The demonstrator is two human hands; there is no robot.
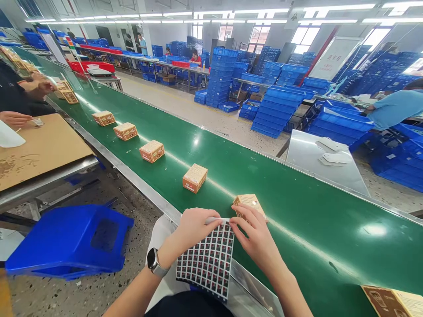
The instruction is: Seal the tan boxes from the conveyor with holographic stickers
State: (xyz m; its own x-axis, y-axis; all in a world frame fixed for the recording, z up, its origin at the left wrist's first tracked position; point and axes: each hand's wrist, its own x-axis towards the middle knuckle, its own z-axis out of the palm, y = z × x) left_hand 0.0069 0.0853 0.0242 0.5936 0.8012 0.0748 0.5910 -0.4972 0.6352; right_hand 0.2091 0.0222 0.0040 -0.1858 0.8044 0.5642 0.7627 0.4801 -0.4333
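A sheet of small dark square stickers [211, 259] hangs over my lap, at the near edge of the conveyor belt. My left hand [194, 226] grips its top edge, thumb pressed on the sheet; a watch is on that wrist. At the top right corner of the sheet, my right hand [253, 231] pinches with thumb and forefinger. Whether a sticker is between those fingertips is too small to tell. Just beyond the right hand, a small printed carton [249, 201] sits on the belt, partly covered by the fingers. Another carton [194, 178] stands to its left.
The green conveyor belt [297, 211] runs diagonally past me, carrying more cartons [152, 151], one at the lower right [393, 301]. A blue plastic stool [69, 240] stands left. A co-worker's hand [15, 119] is over a cardboard-topped table [49, 145]. Blue crates [221, 79] are stacked beyond.
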